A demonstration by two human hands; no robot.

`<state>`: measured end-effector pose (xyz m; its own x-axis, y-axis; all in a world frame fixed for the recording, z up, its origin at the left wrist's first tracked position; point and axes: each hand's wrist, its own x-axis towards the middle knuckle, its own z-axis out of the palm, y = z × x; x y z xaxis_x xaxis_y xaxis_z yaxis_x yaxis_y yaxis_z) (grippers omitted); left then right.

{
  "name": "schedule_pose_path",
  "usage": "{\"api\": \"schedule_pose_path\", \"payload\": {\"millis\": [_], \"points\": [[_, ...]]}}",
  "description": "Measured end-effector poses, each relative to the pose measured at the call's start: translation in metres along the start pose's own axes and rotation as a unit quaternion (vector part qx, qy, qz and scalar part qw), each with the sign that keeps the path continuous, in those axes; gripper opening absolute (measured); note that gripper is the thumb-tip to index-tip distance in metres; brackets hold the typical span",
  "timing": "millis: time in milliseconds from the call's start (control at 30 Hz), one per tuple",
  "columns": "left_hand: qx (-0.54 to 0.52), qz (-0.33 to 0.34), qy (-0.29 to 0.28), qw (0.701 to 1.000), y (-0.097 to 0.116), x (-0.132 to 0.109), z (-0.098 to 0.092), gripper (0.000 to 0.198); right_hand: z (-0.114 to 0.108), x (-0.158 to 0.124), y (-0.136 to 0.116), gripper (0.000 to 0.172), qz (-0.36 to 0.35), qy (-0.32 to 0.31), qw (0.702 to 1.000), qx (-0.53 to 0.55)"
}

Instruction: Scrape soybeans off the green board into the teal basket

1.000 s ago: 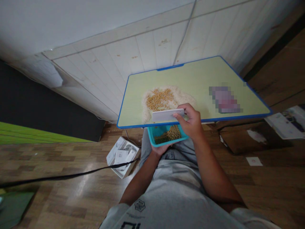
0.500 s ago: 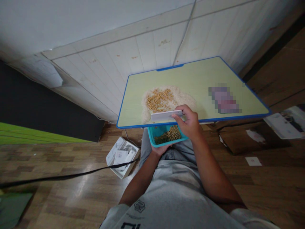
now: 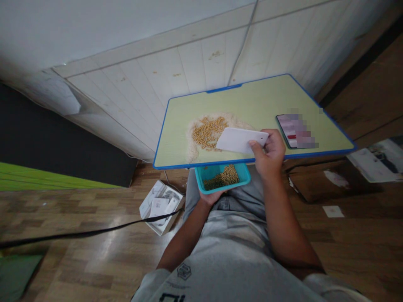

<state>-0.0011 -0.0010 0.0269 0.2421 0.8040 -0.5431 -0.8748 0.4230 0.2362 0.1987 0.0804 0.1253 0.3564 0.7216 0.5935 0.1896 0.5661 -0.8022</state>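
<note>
My right hand [image 3: 270, 156] pinches a flat white card [image 3: 241, 140] and holds it tilted just above the near right edge of a pile of white rice and yellow beans [image 3: 209, 132]. The pile lies on a pale green table with a blue rim [image 3: 176, 163]. My left hand [image 3: 211, 196] holds a teal tray [image 3: 220, 187] under the table's near edge, and the tray contains yellow beans [image 3: 225, 177]. Only the fingers under the tray show.
A phone [image 3: 294, 131] lies on the table to the right of my right hand. On the wooden floor are an open white box [image 3: 161, 206] at the left, a black cable [image 3: 85, 231], brown cardboard [image 3: 317, 182] and a printed sheet [image 3: 378, 161] at the right. White wall panels stand behind the table.
My right hand has lifted the white card off the table's near edge and swung it right and up, so its flat face shows. The teal tray has stayed put.
</note>
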Motion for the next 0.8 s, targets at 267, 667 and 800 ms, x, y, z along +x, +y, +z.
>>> {"api": "schedule_pose_path", "payload": {"millis": [267,667,800], "points": [[0.028,-0.003,-0.01,1.0,-0.001,0.001,-0.001,0.088,0.001,-0.005,-0.007,0.026,0.069,-0.114,0.991,0.004],[0.016,0.001,0.009,1.0,-0.001,0.0,-0.002,0.091,-0.011,0.002,-0.002,0.021,0.029,-0.091,0.992,-0.082],[-0.001,-0.003,0.02,1.0,0.0,0.0,-0.004,0.091,-0.013,0.002,0.005,0.021,0.021,-0.05,0.993,-0.107]]}}
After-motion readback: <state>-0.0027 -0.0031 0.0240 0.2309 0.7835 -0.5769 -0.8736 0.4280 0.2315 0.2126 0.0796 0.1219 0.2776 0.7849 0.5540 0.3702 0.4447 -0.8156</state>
